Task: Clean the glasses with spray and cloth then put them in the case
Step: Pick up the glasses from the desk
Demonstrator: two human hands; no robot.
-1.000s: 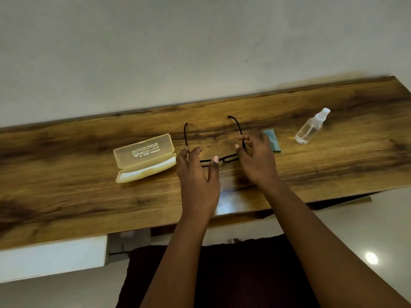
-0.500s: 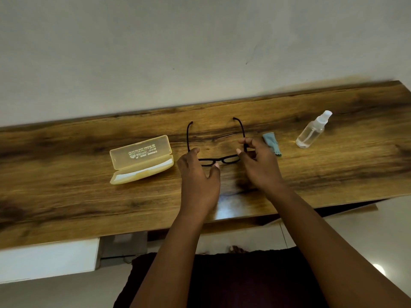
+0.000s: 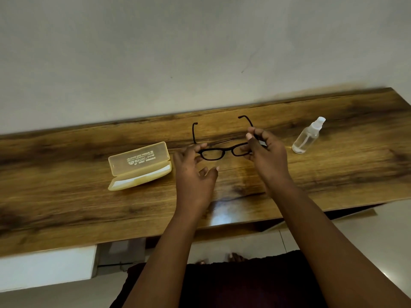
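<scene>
Glasses (image 3: pixel 222 152) lifted higher — both hands, left (image 3: pixel 193 174) and right (image 3: pixel 266 154), pinch them — cloth now hidden.

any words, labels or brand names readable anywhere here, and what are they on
Glasses case: white print with a small logo on the open lid, seen upside down and too small and blurred to read.
Spray bottle: no label shows.
Glasses: no marking can be made out.
No text can be read with confidence.
</scene>
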